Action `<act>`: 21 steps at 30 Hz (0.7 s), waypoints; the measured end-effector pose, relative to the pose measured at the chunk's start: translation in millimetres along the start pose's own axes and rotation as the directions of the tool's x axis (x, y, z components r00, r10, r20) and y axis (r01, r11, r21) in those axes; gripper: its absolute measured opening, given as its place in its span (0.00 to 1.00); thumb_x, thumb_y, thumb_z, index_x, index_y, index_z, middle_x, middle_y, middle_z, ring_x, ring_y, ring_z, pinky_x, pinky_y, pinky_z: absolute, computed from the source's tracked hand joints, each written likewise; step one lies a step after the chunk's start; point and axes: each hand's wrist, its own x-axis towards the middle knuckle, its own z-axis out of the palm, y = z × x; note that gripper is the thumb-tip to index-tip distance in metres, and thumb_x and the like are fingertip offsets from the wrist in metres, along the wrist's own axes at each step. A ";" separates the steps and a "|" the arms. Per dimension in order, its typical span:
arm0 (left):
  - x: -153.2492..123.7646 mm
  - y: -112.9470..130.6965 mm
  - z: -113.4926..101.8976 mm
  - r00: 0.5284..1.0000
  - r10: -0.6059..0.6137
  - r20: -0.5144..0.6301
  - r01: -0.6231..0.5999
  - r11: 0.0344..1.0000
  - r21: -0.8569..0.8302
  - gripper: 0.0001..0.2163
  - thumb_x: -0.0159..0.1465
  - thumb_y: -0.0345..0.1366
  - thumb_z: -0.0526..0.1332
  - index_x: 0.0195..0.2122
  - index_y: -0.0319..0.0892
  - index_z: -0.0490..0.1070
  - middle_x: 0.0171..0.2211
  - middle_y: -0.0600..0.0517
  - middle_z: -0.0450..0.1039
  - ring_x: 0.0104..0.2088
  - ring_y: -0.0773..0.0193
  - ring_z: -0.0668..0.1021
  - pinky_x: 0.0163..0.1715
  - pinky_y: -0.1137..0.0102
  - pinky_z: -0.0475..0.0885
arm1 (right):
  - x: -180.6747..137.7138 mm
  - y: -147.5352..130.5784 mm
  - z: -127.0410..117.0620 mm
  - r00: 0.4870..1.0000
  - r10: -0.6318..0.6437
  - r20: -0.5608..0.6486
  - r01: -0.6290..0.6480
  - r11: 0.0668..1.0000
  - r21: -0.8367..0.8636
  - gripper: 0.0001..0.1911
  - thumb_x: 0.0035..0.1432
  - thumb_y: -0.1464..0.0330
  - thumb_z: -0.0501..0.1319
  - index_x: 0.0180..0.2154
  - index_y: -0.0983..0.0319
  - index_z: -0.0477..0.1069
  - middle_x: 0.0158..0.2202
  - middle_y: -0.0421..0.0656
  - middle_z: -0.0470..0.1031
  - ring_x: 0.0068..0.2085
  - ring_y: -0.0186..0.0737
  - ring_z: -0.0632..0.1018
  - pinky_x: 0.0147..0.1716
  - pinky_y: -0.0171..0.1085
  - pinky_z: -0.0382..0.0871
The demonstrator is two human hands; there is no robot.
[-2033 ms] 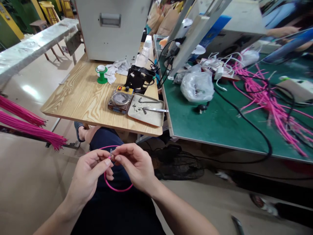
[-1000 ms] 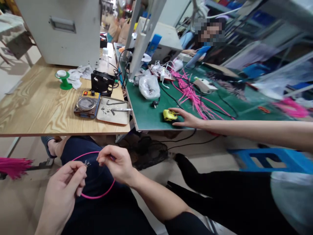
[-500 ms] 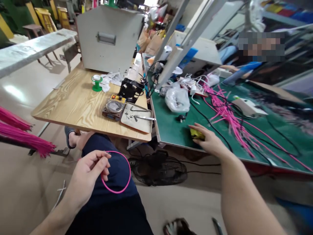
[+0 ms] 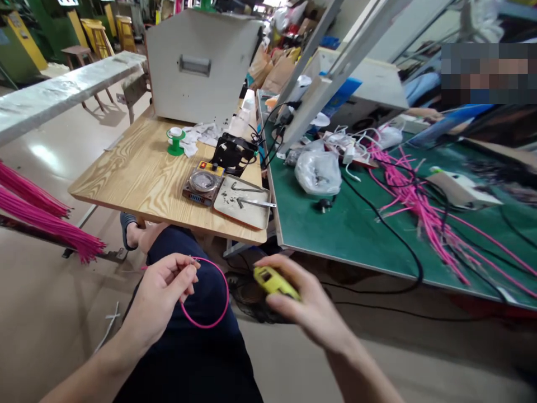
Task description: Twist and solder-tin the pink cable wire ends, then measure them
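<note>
My left hand (image 4: 170, 296) is closed over my lap, pinching a pink cable (image 4: 227, 294) near its end. The cable curves in a loop to the right of the fingers, over the dark trouser leg. Fine strands show at the fingertips, too small to make out well. My right hand (image 4: 308, 299) is closed around a small yellow wire stripper (image 4: 272, 281), thumb below and fingers above. It is held in the air in front of the green table's edge, to the right of the loop and apart from it. Part of the tool is hidden by the fingers.
A wooden table (image 4: 126, 184) bears a solder pot (image 4: 203, 182), a metal tray (image 4: 247, 215) with hex keys, a black fan (image 4: 234, 151) and a green spool (image 4: 175, 141). Pink cables (image 4: 415, 196) and black cords lie on the green table (image 4: 302, 229). A person sits beyond it.
My right hand has lifted the yellow wire stripper off the green table and brought it left, towards the left hand. The left hand keeps its pinch on the pink cable. The view has shifted slightly.
</note>
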 end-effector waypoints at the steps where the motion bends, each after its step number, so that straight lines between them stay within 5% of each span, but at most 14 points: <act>1: -0.9 -0.7 1.0 1.000 0.015 0.012 -0.015 0.999 0.036 0.16 0.62 0.48 0.73 0.40 0.40 0.79 0.31 0.52 0.76 0.28 0.68 0.75 0.27 0.76 0.71 | -0.9 -8.7 21.4 0.996 0.000 0.094 -0.006 0.998 0.063 0.23 0.51 0.53 0.71 0.46 0.56 0.78 0.40 0.43 0.81 0.38 0.45 0.80 0.36 0.39 0.74; 6: -3.4 -2.0 -0.2 0.989 0.002 0.148 -0.026 0.986 0.166 0.16 0.61 0.45 0.74 0.45 0.41 0.81 0.38 0.48 0.81 0.39 0.60 0.80 0.43 0.69 0.77 | 12.4 -24.3 80.7 0.985 -0.115 0.126 0.112 0.993 0.026 0.18 0.49 0.62 0.74 0.42 0.57 0.76 0.39 0.41 0.79 0.39 0.43 0.79 0.40 0.40 0.72; 13: -4.9 -7.4 -5.4 0.995 -0.009 0.103 -0.019 0.963 0.268 0.11 0.58 0.43 0.74 0.36 0.41 0.80 0.30 0.52 0.77 0.30 0.65 0.75 0.32 0.72 0.72 | 13.3 -25.6 94.9 0.936 -0.337 0.104 0.352 0.915 -0.196 0.25 0.54 0.51 0.73 0.47 0.59 0.75 0.40 0.47 0.82 0.39 0.47 0.81 0.40 0.43 0.74; 17: -3.3 -5.1 -17.7 0.997 0.023 0.075 -0.042 0.963 0.265 0.11 0.59 0.40 0.75 0.32 0.42 0.75 0.28 0.56 0.70 0.29 0.69 0.70 0.31 0.75 0.68 | 16.8 -22.7 75.8 0.941 -0.291 0.172 0.336 0.862 -0.380 0.21 0.58 0.51 0.70 0.45 0.59 0.78 0.39 0.48 0.81 0.39 0.48 0.81 0.39 0.43 0.73; 21: 7.5 13.7 -52.7 0.995 0.050 -0.082 -0.037 0.987 0.156 0.15 0.52 0.39 0.79 0.32 0.41 0.75 0.30 0.56 0.72 0.31 0.69 0.72 0.33 0.77 0.69 | 21.6 3.7 20.3 0.960 -0.080 0.268 0.219 0.812 -0.541 0.11 0.65 0.58 0.64 0.37 0.59 0.78 0.36 0.46 0.78 0.40 0.47 0.78 0.41 0.43 0.71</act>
